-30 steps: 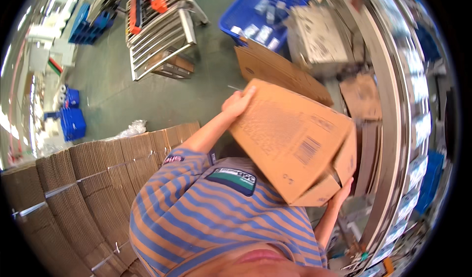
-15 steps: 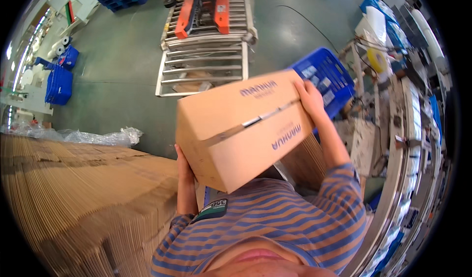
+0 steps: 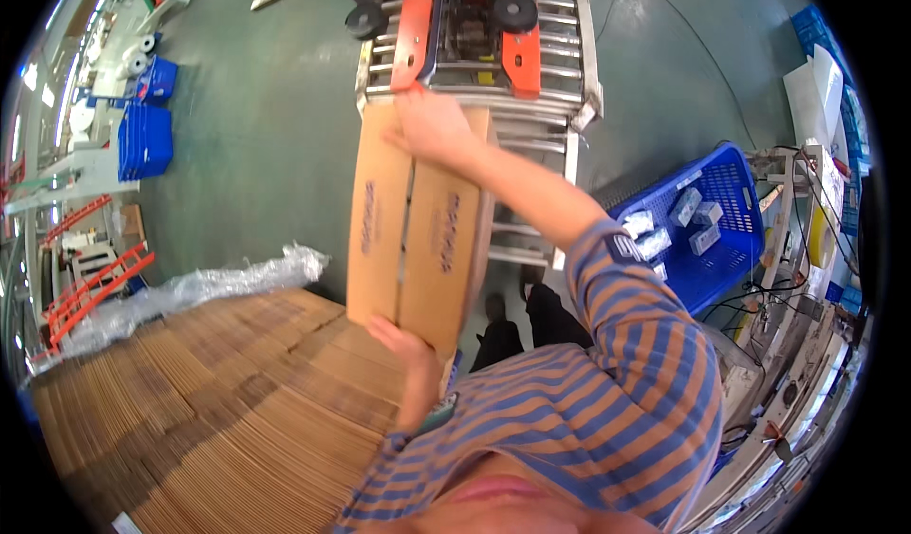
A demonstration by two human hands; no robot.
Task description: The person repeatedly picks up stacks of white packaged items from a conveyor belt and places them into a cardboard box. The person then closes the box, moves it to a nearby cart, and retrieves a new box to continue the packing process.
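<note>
A brown cardboard box [image 3: 381,235] with dark print and a seam along its top hangs in front of my body. Its long side points away from me. At the near end, my left hand [image 3: 408,342] grips it, with the fingers on the lower edge. My right hand [image 3: 436,128] reaches across to the far end and holds the box there; some of its fingers are hidden or slightly blurred. Just beyond this end is a taping machine with orange guides [image 3: 520,60] and black wheels, over a roller conveyor [image 3: 560,55].
Stacks of flattened cardboard [image 3: 237,411] fill the near left, with crumpled clear plastic wrap [image 3: 237,276] along their far edge. To the right sits a blue crate [image 3: 707,273] holding several small packs. Cables and a metal-framed workbench [image 3: 807,363] stand beyond it.
The box has swung from lying crosswise to pointing away from me, toward the conveyor. My right hand has moved forward and left to its far end; my left stays at the near end.
</note>
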